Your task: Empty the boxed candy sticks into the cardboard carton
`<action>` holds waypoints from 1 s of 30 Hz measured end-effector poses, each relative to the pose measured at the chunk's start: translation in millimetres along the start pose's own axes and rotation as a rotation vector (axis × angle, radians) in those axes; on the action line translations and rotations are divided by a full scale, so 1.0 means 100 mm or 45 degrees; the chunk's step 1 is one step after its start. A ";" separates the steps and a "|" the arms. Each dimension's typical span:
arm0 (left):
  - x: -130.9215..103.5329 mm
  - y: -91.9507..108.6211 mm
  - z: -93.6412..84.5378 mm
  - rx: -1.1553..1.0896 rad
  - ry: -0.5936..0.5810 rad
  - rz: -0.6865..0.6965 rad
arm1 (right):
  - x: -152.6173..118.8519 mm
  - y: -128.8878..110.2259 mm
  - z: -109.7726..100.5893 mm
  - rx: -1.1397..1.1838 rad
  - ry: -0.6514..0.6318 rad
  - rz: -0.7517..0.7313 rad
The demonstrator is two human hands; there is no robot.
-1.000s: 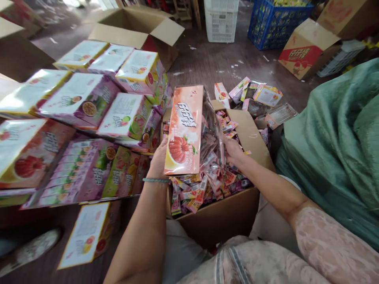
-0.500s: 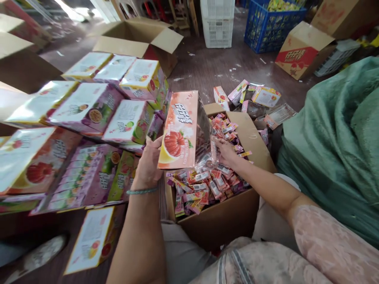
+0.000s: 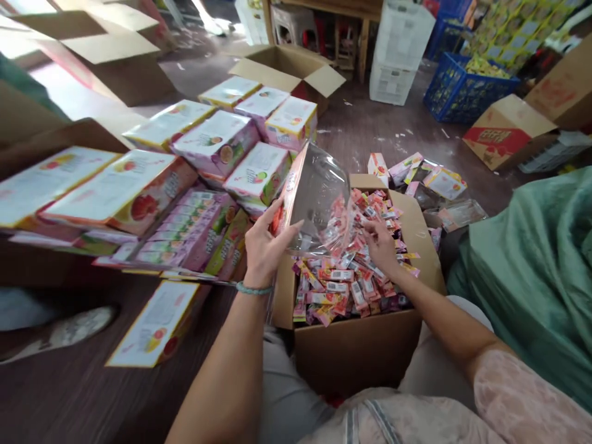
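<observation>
My left hand [image 3: 266, 243] is closed around the printed side of a display box [image 3: 319, 191], its thumb over the edge. The box has an orange fruit-printed panel and a clear plastic window, and is tilted over an open carton [image 3: 361, 333]. Several small candy sachets [image 3: 340, 290] in pink, orange and yellow wrappers fill that carton. More sachets show at the box's lower right end; whether they lie inside it or behind the plastic I cannot tell. My right hand [image 3: 382, 246] is at that end, fingers bent together; what they grip is hidden.
Several packed display boxes [image 3: 215, 139] stand stacked at the left, with one box [image 3: 157, 324] on the floor. Emptied boxes [image 3: 444, 182] lie beyond the carton. A green sack [image 3: 546, 246] bulks at the right. Another person's shoe [image 3: 78, 330] is at the lower left.
The display box has turned, so its clear window now faces me rather than its orange panel. My left thumb has come over its edge. The view has swung to the left.
</observation>
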State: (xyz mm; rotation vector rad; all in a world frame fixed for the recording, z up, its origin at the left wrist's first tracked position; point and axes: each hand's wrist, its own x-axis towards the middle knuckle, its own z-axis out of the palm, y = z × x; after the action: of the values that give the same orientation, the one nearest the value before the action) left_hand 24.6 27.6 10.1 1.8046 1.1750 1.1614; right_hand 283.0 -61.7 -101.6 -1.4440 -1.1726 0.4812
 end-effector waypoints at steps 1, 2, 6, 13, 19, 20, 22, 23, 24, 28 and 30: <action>0.01 0.02 -0.02 -0.037 0.033 0.022 | 0.00 -0.01 0.00 -0.171 0.025 -0.127; 0.01 0.04 -0.04 -0.075 0.055 0.049 | 0.00 -0.03 0.01 -0.328 0.019 -0.227; 0.00 0.06 -0.05 -0.128 0.092 0.127 | 0.08 -0.11 0.24 -0.822 -0.211 -0.387; -0.02 0.13 -0.12 -0.395 0.209 -0.039 | 0.40 0.10 0.74 -1.151 -0.725 -0.145; 0.10 0.04 -0.19 -0.645 0.196 -0.240 | 0.55 0.18 0.73 -0.930 -0.729 -0.039; 0.12 0.02 -0.18 -0.661 0.182 -0.262 | 0.54 0.13 0.67 -0.831 -0.699 0.014; 0.14 0.01 -0.14 -0.695 0.134 -0.291 | 0.45 0.00 0.53 -0.536 -0.547 0.093; 0.13 0.01 -0.09 -0.711 0.119 -0.298 | 0.37 -0.08 0.46 -0.338 -0.449 0.113; 0.11 0.02 -0.03 -0.725 0.116 -0.301 | 0.28 -0.17 0.40 -0.118 -0.363 0.123; -0.06 0.10 0.28 -0.731 0.004 -0.306 | -0.04 -0.60 0.24 0.568 -0.224 0.179; -0.16 0.14 0.44 -0.713 -0.112 -0.327 | -0.09 -0.80 0.15 0.635 -0.162 0.249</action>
State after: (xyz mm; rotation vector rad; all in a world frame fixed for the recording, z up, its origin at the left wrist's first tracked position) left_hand 66.6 4.8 1.2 1.2303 0.8839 1.1079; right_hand 236.1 -74.7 -35.3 -1.1063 -0.9244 0.9413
